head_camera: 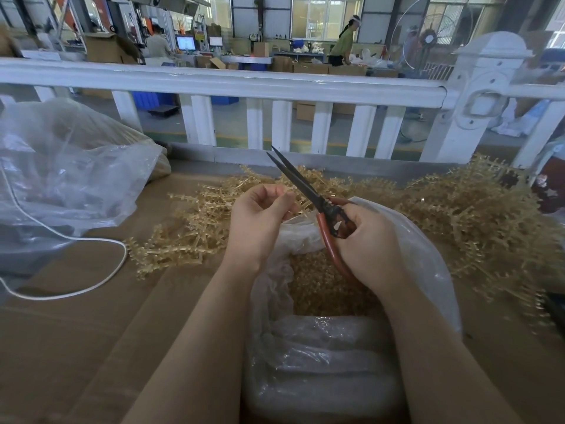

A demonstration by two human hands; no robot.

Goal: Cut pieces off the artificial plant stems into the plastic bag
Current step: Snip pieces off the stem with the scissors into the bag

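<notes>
the sharp tips of the scissors [308, 191] are pointing up toward 11 o'clock, blades only a little apart, so they could be poking the left hand [260, 221] if it is sliding closer. cut bits could be falling outside the plastic bag [428, 258] at 6 o'clock. the left fingers [282, 198] are curling and pinching a thin stem [298, 209], just at 9 o'clock of the blades. the right hand [367, 243] is gripping the red handles. more stems [477, 221] are lying at 3 o'clock

Both hands raised side by side — left hand [260, 215] pinching, right hand [370, 243] gripping.
</notes>
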